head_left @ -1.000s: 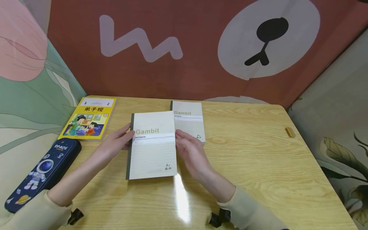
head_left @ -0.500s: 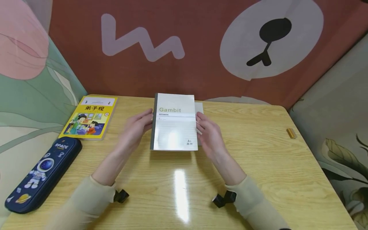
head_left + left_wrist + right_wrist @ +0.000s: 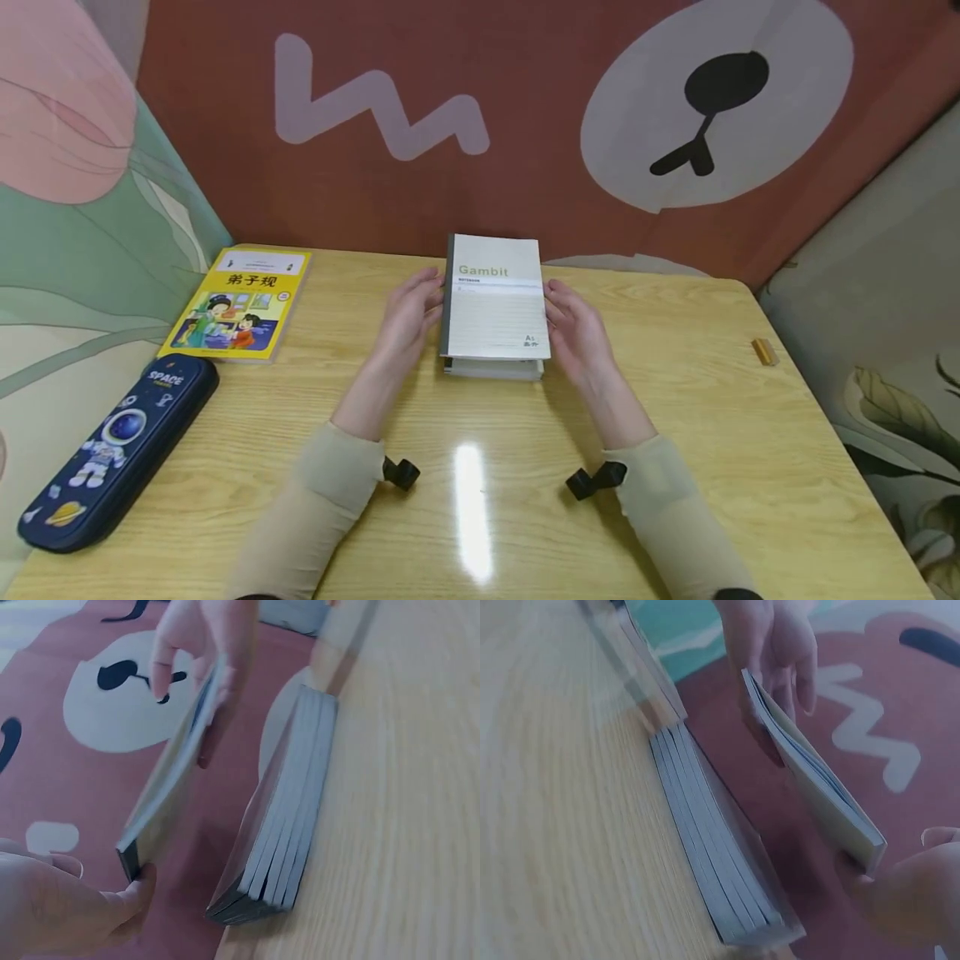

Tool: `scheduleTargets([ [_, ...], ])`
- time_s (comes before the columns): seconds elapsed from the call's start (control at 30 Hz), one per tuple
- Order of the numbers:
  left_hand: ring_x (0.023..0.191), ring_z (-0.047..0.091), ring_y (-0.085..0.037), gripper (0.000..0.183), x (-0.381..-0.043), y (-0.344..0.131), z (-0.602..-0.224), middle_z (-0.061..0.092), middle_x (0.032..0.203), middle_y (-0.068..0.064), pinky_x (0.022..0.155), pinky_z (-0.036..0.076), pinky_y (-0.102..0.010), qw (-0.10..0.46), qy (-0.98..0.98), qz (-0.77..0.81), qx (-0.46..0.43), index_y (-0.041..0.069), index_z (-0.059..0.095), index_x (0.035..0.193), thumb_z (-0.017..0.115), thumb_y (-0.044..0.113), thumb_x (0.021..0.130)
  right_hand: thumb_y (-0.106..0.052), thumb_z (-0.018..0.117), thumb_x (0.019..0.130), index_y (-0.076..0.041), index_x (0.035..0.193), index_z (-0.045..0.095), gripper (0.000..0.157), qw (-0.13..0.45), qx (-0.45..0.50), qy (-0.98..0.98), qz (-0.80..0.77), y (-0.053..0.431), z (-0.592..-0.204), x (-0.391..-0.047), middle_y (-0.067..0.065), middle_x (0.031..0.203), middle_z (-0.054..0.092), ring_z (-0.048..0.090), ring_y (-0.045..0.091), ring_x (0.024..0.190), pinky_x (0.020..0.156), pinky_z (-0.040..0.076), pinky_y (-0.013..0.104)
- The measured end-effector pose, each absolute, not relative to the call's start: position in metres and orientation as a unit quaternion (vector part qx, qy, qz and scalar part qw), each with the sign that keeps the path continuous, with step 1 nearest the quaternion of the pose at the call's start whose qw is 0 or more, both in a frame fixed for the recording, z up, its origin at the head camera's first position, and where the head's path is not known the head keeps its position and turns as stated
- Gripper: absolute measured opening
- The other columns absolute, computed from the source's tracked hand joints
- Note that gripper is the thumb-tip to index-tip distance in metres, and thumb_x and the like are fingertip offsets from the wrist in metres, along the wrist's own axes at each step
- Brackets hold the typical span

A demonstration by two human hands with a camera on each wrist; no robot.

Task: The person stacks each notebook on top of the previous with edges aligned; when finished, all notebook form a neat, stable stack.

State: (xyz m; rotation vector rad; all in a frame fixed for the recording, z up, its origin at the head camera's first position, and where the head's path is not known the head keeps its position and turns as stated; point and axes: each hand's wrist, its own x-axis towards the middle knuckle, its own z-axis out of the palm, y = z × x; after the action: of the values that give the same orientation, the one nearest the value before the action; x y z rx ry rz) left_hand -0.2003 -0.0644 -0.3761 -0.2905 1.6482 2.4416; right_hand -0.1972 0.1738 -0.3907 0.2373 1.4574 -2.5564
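Observation:
A white "Gambit" A5 notebook (image 3: 495, 312) with a dark spine is held over the far middle of the table. My left hand (image 3: 407, 317) grips its spine edge, and my right hand (image 3: 581, 329) grips the opposite edge. Directly below lies a stack of notebooks (image 3: 495, 371), mostly covered in the head view. Both wrist views show a gap between the held notebook (image 3: 176, 772) and the stack (image 3: 292, 802), which has several notebooks lying flush. The right wrist view shows thumb and fingers of the right hand (image 3: 907, 892) on either side of the notebook (image 3: 817, 776).
On the wooden table (image 3: 675, 400), a yellow picture-cover book (image 3: 240, 304) lies at the far left. Nearer stands a dark blue space-print pencil case (image 3: 120, 450). A small brown-gold block (image 3: 765, 352) sits near the right edge. A red patterned wall covering (image 3: 525, 125) rises behind.
Both hands have carried the notebook right and away from the body, from left of the stack to above it. The stack, visible beside it earlier, is now mostly covered.

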Motion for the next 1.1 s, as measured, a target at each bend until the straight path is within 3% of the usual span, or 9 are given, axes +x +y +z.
scheduleTargets([
  [0.3, 0.146, 0.046, -0.027, 0.058, -0.211, -0.061, -0.39, 0.043, 0.16, -0.016, 0.126, 0.036, -0.037, 0.103, 0.556, 0.818, -0.102, 0.001, 0.03, 0.16, 0.049, 0.014, 0.107, -0.014, 0.046, 0.107, 0.0, 0.164, 0.005, 0.072, 0.099, 0.071, 0.527, -0.841, 0.181, -0.4, -0.209, 0.018, 0.173, 0.015, 0.022, 0.03, 0.16, 0.134, 0.016, 0.035],
  [0.57, 0.144, 0.047, -0.028, 0.057, -0.213, -0.061, -0.395, 0.047, 0.158, -0.015, 0.124, 0.039, -0.037, 0.115, 0.587, 0.796, -0.093, 0.004, 0.032, 0.16, 0.05, 0.016, 0.107, -0.012, 0.048, 0.107, -0.001, 0.164, 0.009, 0.07, 0.105, 0.088, 0.552, -0.823, 0.184, -0.407, -0.212, 0.019, 0.172, 0.019, 0.028, 0.026, 0.158, 0.132, 0.021, 0.032],
  [0.83, 0.153, 0.038, -0.026, 0.059, -0.215, -0.059, -0.401, 0.029, 0.17, -0.011, 0.127, 0.035, -0.041, 0.129, 0.641, 0.753, -0.074, 0.003, 0.029, 0.161, 0.048, 0.019, 0.108, -0.012, 0.045, 0.107, 0.003, 0.163, 0.013, 0.066, 0.106, 0.075, 0.602, -0.788, 0.184, -0.41, -0.211, 0.02, 0.171, 0.02, 0.028, 0.028, 0.158, 0.132, 0.022, 0.035],
  [1.1, 0.157, 0.029, -0.027, 0.062, -0.215, -0.057, -0.404, 0.024, 0.172, -0.011, 0.129, 0.03, -0.042, 0.144, 0.68, 0.716, -0.07, 0.006, 0.026, 0.163, 0.048, 0.025, 0.108, -0.015, 0.049, 0.106, 0.003, 0.162, 0.019, 0.067, 0.103, 0.084, 0.65, -0.749, 0.181, -0.411, -0.21, 0.016, 0.171, 0.023, 0.033, 0.026, 0.156, 0.13, 0.027, 0.035],
])
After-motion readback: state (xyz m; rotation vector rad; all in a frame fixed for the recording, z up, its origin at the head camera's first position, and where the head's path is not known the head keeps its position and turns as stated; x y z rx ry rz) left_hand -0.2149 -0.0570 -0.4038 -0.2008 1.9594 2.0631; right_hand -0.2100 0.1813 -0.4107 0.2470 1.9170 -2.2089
